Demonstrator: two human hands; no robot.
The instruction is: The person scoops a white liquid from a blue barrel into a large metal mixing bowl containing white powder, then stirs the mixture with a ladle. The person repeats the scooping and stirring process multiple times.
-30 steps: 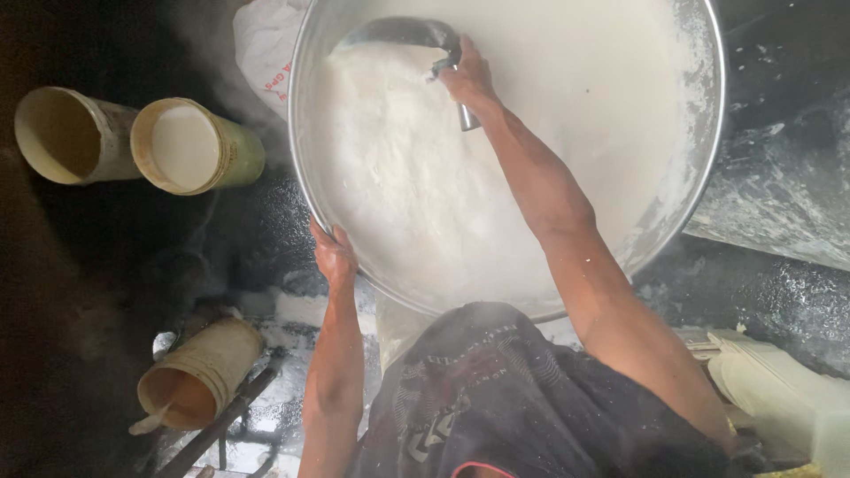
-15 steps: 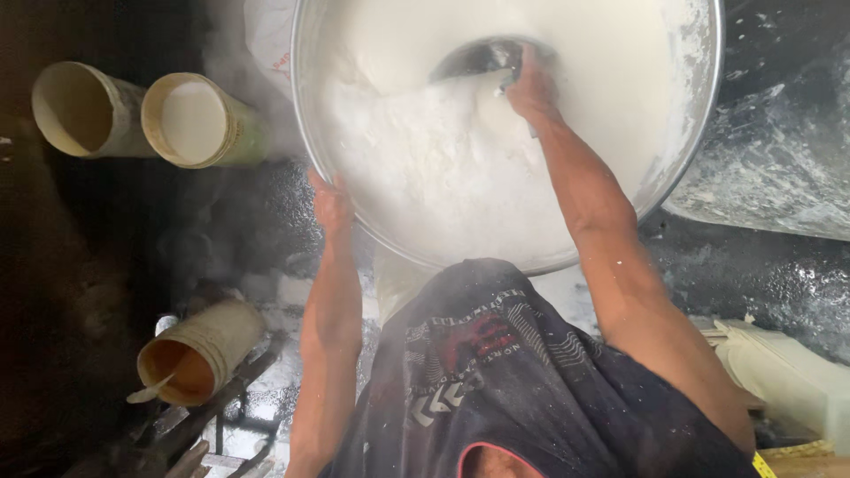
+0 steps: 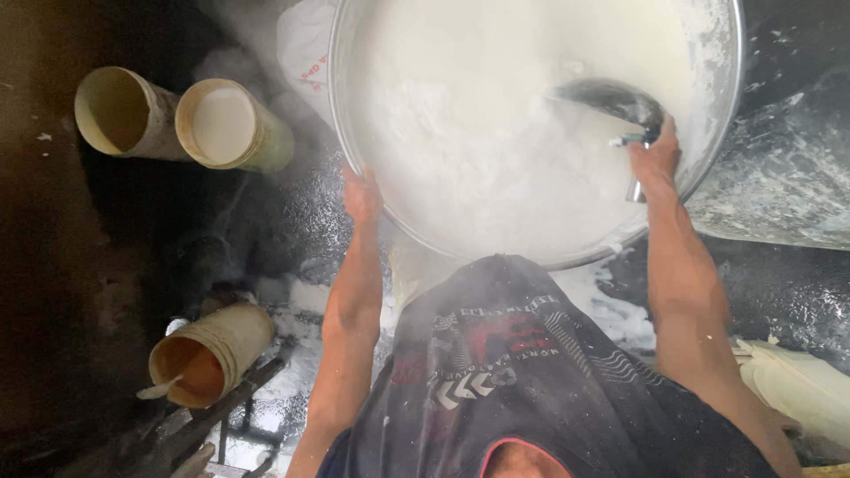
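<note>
1. Head view, only one we have. We look straight down on a big round metal basin, thin shiny rim, inner wall smeared w/ white residue.
2. Basin is full of white stuff: smooth and milky toward the top, foamy and lumpy toward the near rim. Steam or haze hangs over it, so the surface detail is soft.
3. Our left hand sits on the basin's near-left rim, fingers curled over the edge, gripping it. Forearm runs straight down from there.
4. Our right hand is at the near-right rim, closed around a short metal handle; fingers wrapped, thumb side can't be made out.
5. That handle belongs to a dark metal scoop, rounded bowl shape, lying in the white mix just beyond the hand, partly sunk.
6. Below the basin: dark T-shirt w/ faded print, cloth dusted white.
7. Left of the basin, two cylindrical tubs on their sides, mouths toward us: an empty tan one, and beside it, touching, a greenish one holding white liquid.
8. Lower left, well apart from those, a third tub, cream outside, orange-brown inside, w/ a pale utensil sticking out of its mouth.
9. Floor is dark, wet-looking, splashed w/ white. Pale crumpled sacking at lower right.
</note>
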